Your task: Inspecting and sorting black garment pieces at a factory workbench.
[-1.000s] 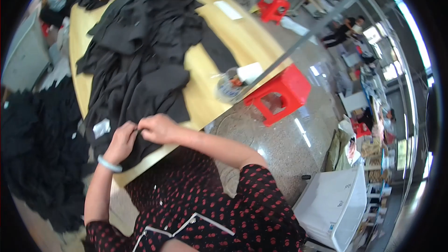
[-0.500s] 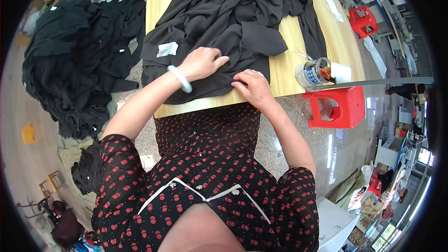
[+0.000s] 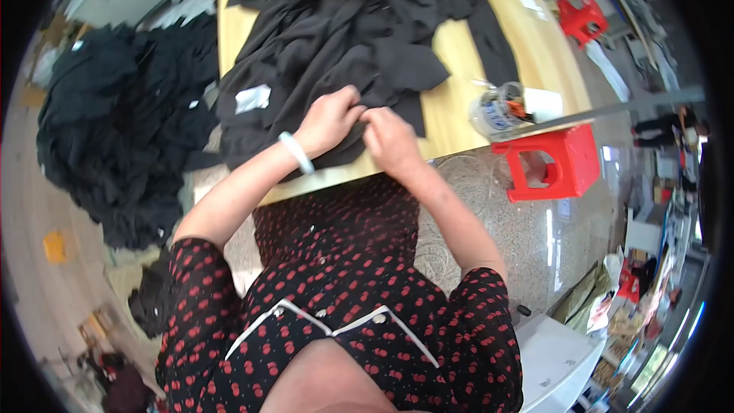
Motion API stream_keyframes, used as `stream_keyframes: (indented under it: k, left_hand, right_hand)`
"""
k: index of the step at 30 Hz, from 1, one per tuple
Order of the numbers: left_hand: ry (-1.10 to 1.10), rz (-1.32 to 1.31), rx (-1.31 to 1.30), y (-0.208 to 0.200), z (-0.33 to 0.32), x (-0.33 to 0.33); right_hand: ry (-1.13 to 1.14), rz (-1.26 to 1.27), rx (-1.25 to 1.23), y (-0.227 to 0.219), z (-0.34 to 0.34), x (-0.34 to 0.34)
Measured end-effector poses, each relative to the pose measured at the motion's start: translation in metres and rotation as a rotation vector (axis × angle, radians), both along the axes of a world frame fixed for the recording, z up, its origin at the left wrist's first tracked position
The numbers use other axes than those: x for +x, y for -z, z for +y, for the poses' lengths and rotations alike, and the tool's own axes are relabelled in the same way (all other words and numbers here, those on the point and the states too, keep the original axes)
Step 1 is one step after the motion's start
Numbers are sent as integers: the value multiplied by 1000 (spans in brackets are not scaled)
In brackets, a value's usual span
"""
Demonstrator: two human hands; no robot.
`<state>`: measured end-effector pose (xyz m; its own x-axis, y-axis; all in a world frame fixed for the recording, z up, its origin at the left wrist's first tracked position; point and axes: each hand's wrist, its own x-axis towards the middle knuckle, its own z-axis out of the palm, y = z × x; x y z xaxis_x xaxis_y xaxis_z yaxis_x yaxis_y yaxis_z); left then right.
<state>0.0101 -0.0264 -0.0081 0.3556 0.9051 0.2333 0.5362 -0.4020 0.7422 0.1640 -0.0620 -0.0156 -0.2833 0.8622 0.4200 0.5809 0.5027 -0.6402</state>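
Note:
A crumpled black garment [image 3: 306,53] lies over the near and middle part of the wooden table [image 3: 455,61], with a white label [image 3: 252,99] on its left side. My left hand [image 3: 330,121], a pale bangle [image 3: 296,153] at its wrist, has its fingers closed on the cloth near the table's front edge. Close against it, my right hand [image 3: 390,140] pinches the same cloth, thumb and fingertips together. The fingertips of both hands meet, and a fold of cloth between them is partly hidden and slightly blurred.
A large heap of dark clothes [image 3: 122,130] rises left of the table. At the table's right corner stands a clear plastic jar [image 3: 493,111] with small tools, beside a white cup-like item [image 3: 544,105]. Red stools [image 3: 569,164] stand right of it. A grey bar crosses that corner.
My right hand has moved left and a little up the cloth, to meet my left hand. My left hand has shifted slightly right. The whole view has also tilted a little.

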Motion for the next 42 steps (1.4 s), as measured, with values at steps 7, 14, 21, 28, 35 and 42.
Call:
stream_keyframes:
  k: [7, 14, 21, 28, 35, 42]
  left_hand:
    - [28, 9, -189, 6, 7, 2]
    - [7, 53, -247, 6, 6, -1]
    - [33, -13, -312, 17, 12, -4]
    - [-8, -11, -347, 10, 12, -1]
    - [53, 199, -61, -6, -8, 7]
    - [-21, 246, -60, -3, -16, 12]
  right_hand:
    - [46, 146, -174, 16, 11, 1]
    - [15, 128, -125, 16, 7, 0]
    - [75, 194, -155, 8, 10, -2]
    - [49, 20, -30, 6, 9, 3]
    - [88, -73, 34, 3, 10, -2]
    - [83, -92, 28, 5, 9, -5]
